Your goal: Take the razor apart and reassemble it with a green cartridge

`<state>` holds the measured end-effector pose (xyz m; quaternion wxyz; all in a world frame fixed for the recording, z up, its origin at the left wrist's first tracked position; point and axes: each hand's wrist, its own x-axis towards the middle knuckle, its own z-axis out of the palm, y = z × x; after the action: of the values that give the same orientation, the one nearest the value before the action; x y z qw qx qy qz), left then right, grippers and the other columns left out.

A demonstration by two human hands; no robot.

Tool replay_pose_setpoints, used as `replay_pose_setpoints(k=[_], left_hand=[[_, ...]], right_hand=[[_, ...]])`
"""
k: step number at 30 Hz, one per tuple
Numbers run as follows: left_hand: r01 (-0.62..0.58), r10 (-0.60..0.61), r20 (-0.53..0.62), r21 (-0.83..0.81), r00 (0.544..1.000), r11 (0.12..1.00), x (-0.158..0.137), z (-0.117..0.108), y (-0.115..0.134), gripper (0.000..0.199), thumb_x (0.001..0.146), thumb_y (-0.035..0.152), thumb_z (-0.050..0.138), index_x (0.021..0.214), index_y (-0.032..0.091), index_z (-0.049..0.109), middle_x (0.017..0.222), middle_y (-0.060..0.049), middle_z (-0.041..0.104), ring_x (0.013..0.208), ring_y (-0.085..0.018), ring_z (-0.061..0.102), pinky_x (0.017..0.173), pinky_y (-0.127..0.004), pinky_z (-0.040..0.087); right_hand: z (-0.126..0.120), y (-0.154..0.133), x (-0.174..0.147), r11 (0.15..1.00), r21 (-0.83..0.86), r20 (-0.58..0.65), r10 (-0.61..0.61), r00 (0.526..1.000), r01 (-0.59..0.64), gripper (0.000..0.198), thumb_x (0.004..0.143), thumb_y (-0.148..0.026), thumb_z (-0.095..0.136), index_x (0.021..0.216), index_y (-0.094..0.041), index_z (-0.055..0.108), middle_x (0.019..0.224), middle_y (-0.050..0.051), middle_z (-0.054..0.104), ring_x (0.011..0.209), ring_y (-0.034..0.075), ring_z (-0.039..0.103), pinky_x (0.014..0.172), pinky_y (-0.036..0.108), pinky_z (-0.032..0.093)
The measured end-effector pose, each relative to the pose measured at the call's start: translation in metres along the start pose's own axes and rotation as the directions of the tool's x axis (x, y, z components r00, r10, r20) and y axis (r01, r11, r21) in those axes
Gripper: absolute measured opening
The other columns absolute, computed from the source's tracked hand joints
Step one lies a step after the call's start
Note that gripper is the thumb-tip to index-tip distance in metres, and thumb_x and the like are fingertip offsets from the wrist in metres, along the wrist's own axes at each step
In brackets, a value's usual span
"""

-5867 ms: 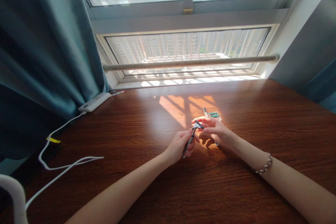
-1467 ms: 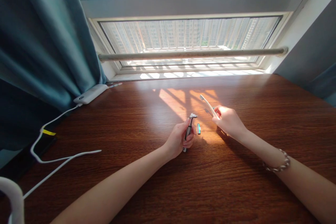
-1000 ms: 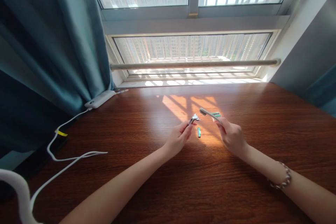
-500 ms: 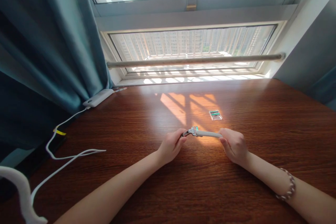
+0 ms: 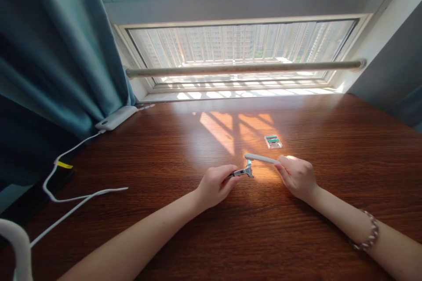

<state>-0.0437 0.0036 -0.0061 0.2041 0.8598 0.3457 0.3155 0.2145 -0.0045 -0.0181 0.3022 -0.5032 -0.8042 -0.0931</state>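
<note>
My left hand [image 5: 216,185] is closed around the dark handle of a razor [image 5: 244,171]. The razor's silver head points right, and a green strip shows at its upper edge. A pale grey toothbrush [image 5: 263,159] is gripped by its right end in my right hand [image 5: 298,178]. The brush's head reaches left and lies against or just over the top of the razor head; whether they touch is hard to tell. Behind my right hand, on the wooden table [image 5: 171,140], lies a small clear case [image 5: 273,142] with green-striped razor cartridges.
A white power bank [image 5: 117,117] lies at the table's back left, beside the blue curtain [image 5: 79,52]. Its white cable [image 5: 79,196] loops over the left side. A curved white object [image 5: 16,241] stands at the lower left corner. A window and rail [image 5: 244,69] border the back.
The razor has turned and lowered slightly, so its head now sits below the brush. The toothbrush has risen and its tip has moved to the razor's upper edge. The camera view has tilted down.
</note>
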Motion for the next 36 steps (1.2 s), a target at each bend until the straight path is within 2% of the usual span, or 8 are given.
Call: replay_pose_setpoints(k=[5, 9, 13, 18, 22, 31, 34, 36], left_hand=[[0.002, -0.001, -0.036, 0.019, 0.999, 1.0, -0.0005, 0.0005, 0.0001, 0.018, 0.083, 0.025, 0.044, 0.087, 0.014, 0.058, 0.063, -0.001, 0.057, 0.052, -0.009, 0.046, 0.053, -0.02, 0.035], [0.038, -0.038, -0.042, -0.009, 0.998, 0.999, 0.0008, -0.0007, 0.0013, 0.019, 0.084, 0.025, 0.044, 0.085, 0.014, 0.059, 0.06, 0.0, 0.054, 0.051, -0.008, 0.043, 0.052, -0.019, 0.033], [0.082, -0.083, -0.038, -0.047, 0.996, 0.996, 0.0029, -0.0017, 0.0023, 0.02, 0.085, 0.025, 0.043, 0.085, 0.014, 0.059, 0.058, 0.002, 0.049, 0.05, -0.007, 0.039, 0.051, -0.019, 0.03], [0.127, -0.133, -0.057, -0.097, 0.989, 0.987, 0.0046, -0.0019, 0.0027, 0.022, 0.085, 0.027, 0.043, 0.078, 0.013, 0.059, 0.053, 0.004, 0.041, 0.049, -0.007, 0.034, 0.05, -0.019, 0.027], [0.172, -0.186, -0.073, -0.162, 0.98, 0.972, 0.0067, -0.0021, 0.0023, 0.024, 0.085, 0.029, 0.043, 0.075, 0.013, 0.058, 0.054, 0.004, 0.04, 0.049, -0.006, 0.033, 0.049, -0.019, 0.026], [0.3, -0.331, -0.11, -0.23, 0.937, 0.926, 0.0095, -0.0036, 0.0002, 0.031, 0.084, 0.035, 0.043, 0.072, 0.013, 0.06, 0.052, 0.005, 0.035, 0.049, -0.007, 0.032, 0.049, -0.02, 0.024], [0.332, -0.379, -0.067, -0.358, 0.923, 0.873, 0.0094, -0.0023, -0.0005, 0.03, 0.083, 0.038, 0.045, 0.074, 0.013, 0.06, 0.05, 0.006, 0.033, 0.048, -0.006, 0.03, 0.047, -0.021, 0.023], [0.36, -0.422, 0.017, -0.552, 0.906, 0.752, 0.0094, 0.0014, 0.0006, 0.028, 0.082, 0.04, 0.046, 0.083, 0.014, 0.058, 0.051, 0.006, 0.033, 0.046, -0.006, 0.029, 0.045, -0.021, 0.023]], right_hand=[[-0.001, -0.0019, -0.0017, 0.994, 0.041, -0.012, -0.097, 0.995, 0.097, 0.041, 0.09, -0.037, 0.029, 0.058, -0.018, 0.046, 0.051, 0.0, 0.042, 0.049, 0.013, 0.039, 0.051, 0.026, 0.025], [-0.0017, -0.003, -0.0015, 0.999, -0.031, -0.034, -0.011, 0.999, 0.01, 0.039, 0.089, -0.036, 0.034, 0.057, -0.018, 0.046, 0.05, 0.0, 0.043, 0.048, 0.012, 0.04, 0.05, 0.026, 0.024], [-0.0016, -0.0029, -0.001, 0.998, 0.019, -0.011, -0.063, 0.998, 0.063, 0.039, 0.089, -0.036, 0.032, 0.059, -0.017, 0.049, 0.051, 0.001, 0.044, 0.049, 0.013, 0.041, 0.051, 0.026, 0.025], [-0.0016, -0.0017, -0.0007, 1.0, -0.014, -0.02, 0.003, 1.0, -0.003, 0.039, 0.089, -0.036, 0.034, 0.057, -0.018, 0.047, 0.05, 0.0, 0.043, 0.048, 0.012, 0.04, 0.05, 0.026, 0.024], [-0.0022, -0.0023, -0.0013, 0.996, 0.02, 0.008, -0.088, 0.996, 0.088, 0.037, 0.088, -0.037, 0.035, 0.059, -0.018, 0.049, 0.051, 0.001, 0.045, 0.049, 0.013, 0.041, 0.051, 0.026, 0.025], [-0.0017, -0.0026, -0.0022, 1.0, 0.007, -0.002, -0.02, 1.0, 0.02, 0.035, 0.088, -0.037, 0.037, 0.063, -0.017, 0.051, 0.054, 0.001, 0.047, 0.051, 0.013, 0.044, 0.052, 0.025, 0.027], [-0.0017, -0.0026, -0.0019, 0.998, -0.018, -0.026, 0.062, 0.998, -0.062, 0.034, 0.088, -0.035, 0.038, 0.06, -0.018, 0.048, 0.054, 0.001, 0.045, 0.051, 0.013, 0.043, 0.052, 0.026, 0.027], [-0.0019, -0.0031, -0.001, 0.995, 0.016, -0.05, 0.099, 0.994, -0.098, 0.031, 0.088, -0.033, 0.038, 0.061, -0.018, 0.046, 0.054, 0.0, 0.044, 0.05, 0.013, 0.042, 0.052, 0.025, 0.027]])
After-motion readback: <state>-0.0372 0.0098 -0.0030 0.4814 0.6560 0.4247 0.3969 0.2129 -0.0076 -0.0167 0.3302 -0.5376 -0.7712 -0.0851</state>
